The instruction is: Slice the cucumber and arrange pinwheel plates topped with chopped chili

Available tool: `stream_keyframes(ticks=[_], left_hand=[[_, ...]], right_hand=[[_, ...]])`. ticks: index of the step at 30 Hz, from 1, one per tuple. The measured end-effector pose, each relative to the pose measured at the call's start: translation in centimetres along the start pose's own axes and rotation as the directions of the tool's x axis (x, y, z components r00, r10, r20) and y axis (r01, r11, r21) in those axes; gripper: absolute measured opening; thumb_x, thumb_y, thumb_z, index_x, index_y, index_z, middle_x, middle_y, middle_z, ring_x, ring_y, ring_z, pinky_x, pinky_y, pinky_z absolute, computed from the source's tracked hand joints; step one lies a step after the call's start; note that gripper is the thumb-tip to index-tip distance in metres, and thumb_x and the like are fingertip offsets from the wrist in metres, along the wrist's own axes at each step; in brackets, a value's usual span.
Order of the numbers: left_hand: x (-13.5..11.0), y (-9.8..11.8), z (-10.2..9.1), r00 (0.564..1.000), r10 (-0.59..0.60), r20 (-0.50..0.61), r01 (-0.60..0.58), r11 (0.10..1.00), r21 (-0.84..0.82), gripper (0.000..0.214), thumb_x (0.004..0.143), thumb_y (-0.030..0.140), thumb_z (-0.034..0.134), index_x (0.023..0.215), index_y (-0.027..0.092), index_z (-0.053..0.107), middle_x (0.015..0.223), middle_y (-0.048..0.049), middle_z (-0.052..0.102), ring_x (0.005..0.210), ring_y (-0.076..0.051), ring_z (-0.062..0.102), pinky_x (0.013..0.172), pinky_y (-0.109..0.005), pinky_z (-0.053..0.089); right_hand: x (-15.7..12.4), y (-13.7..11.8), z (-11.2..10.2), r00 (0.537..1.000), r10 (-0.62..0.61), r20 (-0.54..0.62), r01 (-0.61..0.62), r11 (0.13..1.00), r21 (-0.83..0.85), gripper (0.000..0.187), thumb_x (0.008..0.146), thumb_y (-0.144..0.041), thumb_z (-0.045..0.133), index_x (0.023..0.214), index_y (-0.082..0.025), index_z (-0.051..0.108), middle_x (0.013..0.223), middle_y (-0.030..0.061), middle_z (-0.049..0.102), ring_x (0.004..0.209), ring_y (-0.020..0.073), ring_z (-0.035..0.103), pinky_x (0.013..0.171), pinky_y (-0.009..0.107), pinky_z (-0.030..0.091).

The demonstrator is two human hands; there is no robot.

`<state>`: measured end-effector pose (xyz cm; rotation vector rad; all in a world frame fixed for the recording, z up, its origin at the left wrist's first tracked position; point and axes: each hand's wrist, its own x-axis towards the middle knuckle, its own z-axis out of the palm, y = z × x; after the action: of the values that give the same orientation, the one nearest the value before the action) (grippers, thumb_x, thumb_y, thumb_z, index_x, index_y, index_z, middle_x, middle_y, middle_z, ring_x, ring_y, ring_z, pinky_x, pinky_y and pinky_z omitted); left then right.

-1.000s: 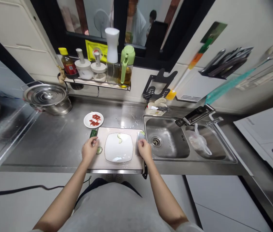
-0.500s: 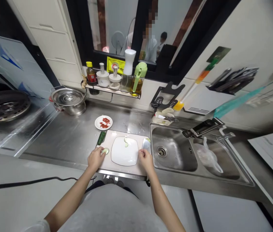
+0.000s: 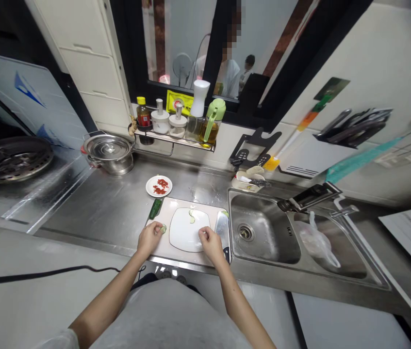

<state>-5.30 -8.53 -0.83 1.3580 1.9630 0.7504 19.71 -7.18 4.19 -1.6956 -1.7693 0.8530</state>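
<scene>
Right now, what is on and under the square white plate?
On the square white plate, pale green slices lie toward its far edge; the right hand covers part of its right side. Beneath is the pale cutting board; whatever lies directly between is hidden.

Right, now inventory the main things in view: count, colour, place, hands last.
board: 1, pale pink, on counter
big plate: 1, white, on board
small plate: 1, white, behind board
cucumber: 1, dark green, board's left edge
knife: 1, silver-black, board's right
pot: 1, silver, counter's left
jars: 2, white-topped, wall shelf
sink basins: 2, silver, right side
bag: 1, whitish, right basin
left hand: 1, bare, at cucumber slice
right hand: 1, bare, over big plate
</scene>
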Motion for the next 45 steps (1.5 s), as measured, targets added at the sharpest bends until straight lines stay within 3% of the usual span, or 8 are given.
stream_keyframes(ticks=[4, 8, 15, 19, 26, 30, 37, 45], left_hand=[[0.4, 2.4, -0.6, 0.993, 0.026, 0.115, 0.033, 0.878, -0.477, 0.028, 0.065, 0.040, 0.071, 0.079, 0.016, 0.065, 0.067, 0.0007, 0.059, 0.062, -0.011, 0.052, 0.063, -0.023, 0.041], [0.5, 5.9, -1.8, 0.951, 0.073, 0.300, 0.156, 0.726, -0.669, 0.037, 0.057, 0.040, 0.079, 0.082, 0.015, 0.066, 0.070, -0.0008, 0.064, 0.063, -0.011, 0.055, 0.064, -0.024, 0.042], [0.5, 8.8, -2.6, 0.934, 0.157, 0.320, 0.136, 0.674, -0.726, 0.039, 0.056, 0.036, 0.082, 0.085, 0.016, 0.066, 0.070, 0.0007, 0.062, 0.067, -0.010, 0.057, 0.067, -0.022, 0.043], [0.7, 9.2, -2.5, 0.945, 0.039, 0.326, 0.213, 0.683, -0.699, 0.049, 0.061, 0.049, 0.077, 0.095, 0.015, 0.063, 0.064, 0.0019, 0.058, 0.055, -0.007, 0.051, 0.049, -0.018, 0.033], [0.6, 10.5, -1.9, 0.780, 0.017, 0.626, 0.533, 0.507, -0.678, 0.046, 0.077, 0.048, 0.063, 0.114, 0.021, 0.058, 0.078, -0.0020, 0.065, 0.058, -0.007, 0.057, 0.045, -0.015, 0.032], [0.9, 10.9, -1.3, 0.841, 0.047, 0.539, 0.452, 0.485, -0.748, 0.050, 0.071, 0.034, 0.072, 0.117, 0.022, 0.057, 0.079, -0.0014, 0.064, 0.062, -0.008, 0.058, 0.048, -0.015, 0.036], [1.3, 11.1, -1.0, 0.943, 0.081, 0.323, 0.214, 0.598, -0.773, 0.061, 0.064, 0.038, 0.076, 0.118, 0.018, 0.055, 0.066, 0.0045, 0.054, 0.058, -0.007, 0.050, 0.047, -0.015, 0.028], [1.1, 11.0, -0.4, 0.977, 0.179, 0.120, -0.040, 0.699, -0.714, 0.053, 0.069, 0.041, 0.069, 0.115, 0.018, 0.055, 0.067, 0.0051, 0.051, 0.060, -0.008, 0.048, 0.060, -0.020, 0.037]], right_hand=[[0.6, -1.8, 0.6, 0.998, -0.034, 0.044, 0.030, 0.996, 0.080, 0.022, 0.080, -0.038, 0.052, 0.083, -0.021, 0.066, 0.063, -0.0014, 0.058, 0.059, 0.0148, 0.052, 0.059, 0.025, 0.037], [1.6, -4.2, 1.4, 0.982, -0.160, 0.096, 0.129, 0.955, 0.266, 0.024, 0.078, -0.034, 0.058, 0.096, -0.021, 0.066, 0.085, 0.0025, 0.066, 0.075, 0.0157, 0.057, 0.070, 0.027, 0.044], [2.8, -6.6, 1.4, 0.979, -0.184, 0.092, 0.127, 0.892, 0.434, 0.016, 0.079, -0.034, 0.058, 0.075, -0.019, 0.062, 0.076, 0.0015, 0.064, 0.074, 0.0150, 0.057, 0.072, 0.028, 0.044], [3.3, -6.7, 0.9, 0.991, -0.133, 0.033, 0.104, 0.884, 0.455, 0.017, 0.079, -0.034, 0.057, 0.074, -0.019, 0.062, 0.077, 0.0017, 0.065, 0.075, 0.0153, 0.057, 0.068, 0.026, 0.043], [3.7, -6.7, -0.5, 0.983, -0.182, -0.004, 0.170, 0.909, 0.381, 0.016, 0.079, -0.034, 0.058, 0.078, -0.021, 0.065, 0.088, 0.0043, 0.066, 0.088, 0.0177, 0.058, 0.062, 0.024, 0.041], [3.7, -6.5, -0.6, 0.981, -0.189, -0.045, 0.194, 0.924, 0.329, 0.012, 0.078, -0.032, 0.058, 0.074, -0.021, 0.065, 0.089, 0.0042, 0.065, 0.092, 0.0182, 0.057, 0.065, 0.025, 0.041], [3.6, -6.3, -0.3, 0.990, -0.138, -0.024, 0.136, 0.903, 0.407, 0.014, 0.075, -0.031, 0.059, 0.066, -0.021, 0.062, 0.091, 0.0053, 0.065, 0.093, 0.0191, 0.057, 0.067, 0.026, 0.043], [3.2, -5.8, 0.3, 0.996, 0.003, 0.087, -0.048, 0.855, 0.517, 0.016, 0.071, -0.034, 0.060, 0.065, -0.019, 0.061, 0.079, 0.0025, 0.065, 0.081, 0.0174, 0.059, 0.072, 0.028, 0.045]])
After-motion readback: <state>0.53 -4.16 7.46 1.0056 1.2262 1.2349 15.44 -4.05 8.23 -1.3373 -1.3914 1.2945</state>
